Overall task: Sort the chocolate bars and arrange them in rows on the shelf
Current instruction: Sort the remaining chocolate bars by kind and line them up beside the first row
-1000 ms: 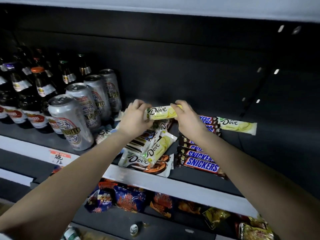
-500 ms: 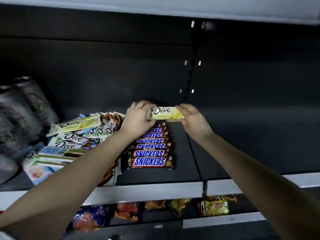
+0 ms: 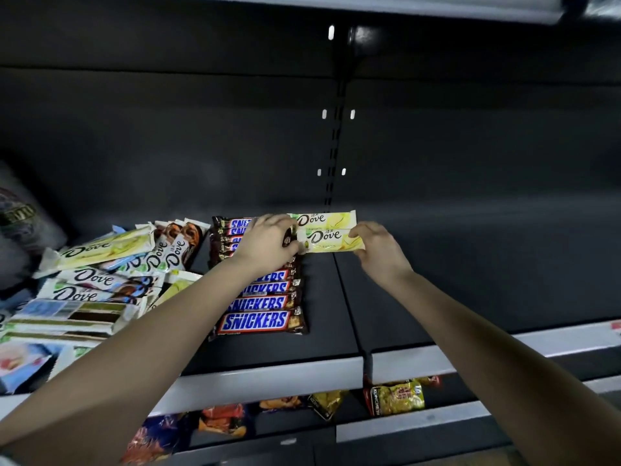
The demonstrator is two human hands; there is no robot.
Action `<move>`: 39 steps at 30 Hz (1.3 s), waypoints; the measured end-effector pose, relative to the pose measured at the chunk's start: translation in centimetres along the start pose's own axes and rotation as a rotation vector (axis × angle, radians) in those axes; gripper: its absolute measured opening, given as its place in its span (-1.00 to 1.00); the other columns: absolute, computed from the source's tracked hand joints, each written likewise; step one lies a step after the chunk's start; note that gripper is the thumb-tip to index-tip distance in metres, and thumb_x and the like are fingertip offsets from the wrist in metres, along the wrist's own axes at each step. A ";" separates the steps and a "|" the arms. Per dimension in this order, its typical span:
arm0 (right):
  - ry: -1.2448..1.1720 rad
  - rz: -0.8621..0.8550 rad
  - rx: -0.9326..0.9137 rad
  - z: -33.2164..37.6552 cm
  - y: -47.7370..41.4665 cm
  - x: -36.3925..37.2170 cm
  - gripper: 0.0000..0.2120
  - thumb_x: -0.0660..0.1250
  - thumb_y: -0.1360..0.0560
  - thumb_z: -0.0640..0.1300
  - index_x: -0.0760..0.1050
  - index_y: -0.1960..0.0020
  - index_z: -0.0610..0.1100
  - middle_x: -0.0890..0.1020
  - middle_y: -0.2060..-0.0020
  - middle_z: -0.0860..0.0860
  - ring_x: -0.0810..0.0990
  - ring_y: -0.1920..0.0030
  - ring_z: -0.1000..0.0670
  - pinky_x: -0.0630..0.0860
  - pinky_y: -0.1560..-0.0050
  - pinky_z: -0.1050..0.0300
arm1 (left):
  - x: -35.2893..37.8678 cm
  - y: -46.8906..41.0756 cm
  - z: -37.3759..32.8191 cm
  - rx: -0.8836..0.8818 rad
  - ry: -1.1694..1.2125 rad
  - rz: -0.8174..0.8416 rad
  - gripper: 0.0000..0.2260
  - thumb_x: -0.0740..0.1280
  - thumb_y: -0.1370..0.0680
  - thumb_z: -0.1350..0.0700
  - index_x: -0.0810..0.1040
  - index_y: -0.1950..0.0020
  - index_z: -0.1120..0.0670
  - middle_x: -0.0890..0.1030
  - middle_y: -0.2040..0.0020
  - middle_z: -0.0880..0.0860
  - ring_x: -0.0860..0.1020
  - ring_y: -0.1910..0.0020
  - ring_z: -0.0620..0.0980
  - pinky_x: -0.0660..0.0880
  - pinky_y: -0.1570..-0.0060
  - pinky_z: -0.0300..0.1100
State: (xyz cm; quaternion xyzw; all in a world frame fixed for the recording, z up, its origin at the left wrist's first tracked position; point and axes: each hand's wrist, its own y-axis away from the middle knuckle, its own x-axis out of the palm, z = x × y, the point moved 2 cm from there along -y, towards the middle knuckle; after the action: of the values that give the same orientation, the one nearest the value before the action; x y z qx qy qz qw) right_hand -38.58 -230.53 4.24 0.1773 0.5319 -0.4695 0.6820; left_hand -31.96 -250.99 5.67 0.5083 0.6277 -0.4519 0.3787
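Left grip (image 3: 268, 243) and right grip (image 3: 378, 250) each pinch one end of the yellow Dove bar (image 3: 327, 238), just right of the Snickers row (image 3: 258, 319). Lower it flat against the second Dove bar (image 3: 322, 219) lying there, with ends flush and edges parallel.

Yellow snack bag (image 3: 398, 396) below, blurred can (image 3: 20, 216) left

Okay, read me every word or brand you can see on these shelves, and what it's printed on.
"Dove": the yellow bar held by the left hand and right hand.
"Dove": the second yellow bar just behind it.
"SNICKERS": the brown bars in the row.
"Dove": wrappers in the left pile.
Unreadable: small print on the bars, the yellow bag below, the blurred can at far left.
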 end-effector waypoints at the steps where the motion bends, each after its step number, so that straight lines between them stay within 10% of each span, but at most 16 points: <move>1: -0.008 0.003 0.003 -0.1 -0.2 0.3 -0.65 0.25 -0.49 -0.37 0.43 -0.25 -0.17 0.43 -0.24 -0.05 0.37 -0.28 -0.02 0.36 -0.19 0.21 | 0.1 0.0 0.3 -0.032 -0.016 0.009 -0.49 0.21 -0.55 -0.10 0.29 -0.45 0.06 0.31 -0.46 0.00 0.19 -0.45 0.02 0.04 -0.46 0.02; 18: -0.093 -0.088 0.018 0.2 -3.5 4.2 -0.54 0.14 -0.41 -0.52 0.42 -0.25 -0.23 0.38 -0.32 -0.08 0.41 -0.28 -0.10 0.41 -0.20 0.11 | 1.8 0.3 1.8 -0.123 -0.120 0.075 -0.40 -0.02 -0.58 -0.24 0.09 -0.52 0.06 0.10 -0.54 0.01 0.00 -0.53 0.02 -0.08 -0.50 0.01; 39: 0.150 -0.176 0.019 1.6 -2.4 3.5 -0.62 0.18 -0.55 -0.17 0.35 -0.37 -0.17 0.43 -0.27 -0.12 0.36 -0.24 -0.16 0.29 -0.23 -0.06 | 1.2 0.2 1.8 -0.112 0.001 0.085 -0.36 0.06 -0.56 -0.26 0.14 -0.51 0.09 0.14 -0.53 0.04 0.06 -0.52 0.02 -0.04 -0.50 0.02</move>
State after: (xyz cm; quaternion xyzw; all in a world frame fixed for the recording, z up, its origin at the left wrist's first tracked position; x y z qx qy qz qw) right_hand -39.70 -234.56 2.32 0.1708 0.5904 -0.5182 0.5948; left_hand -31.98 -252.33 3.99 0.5127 0.6303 -0.3992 0.4249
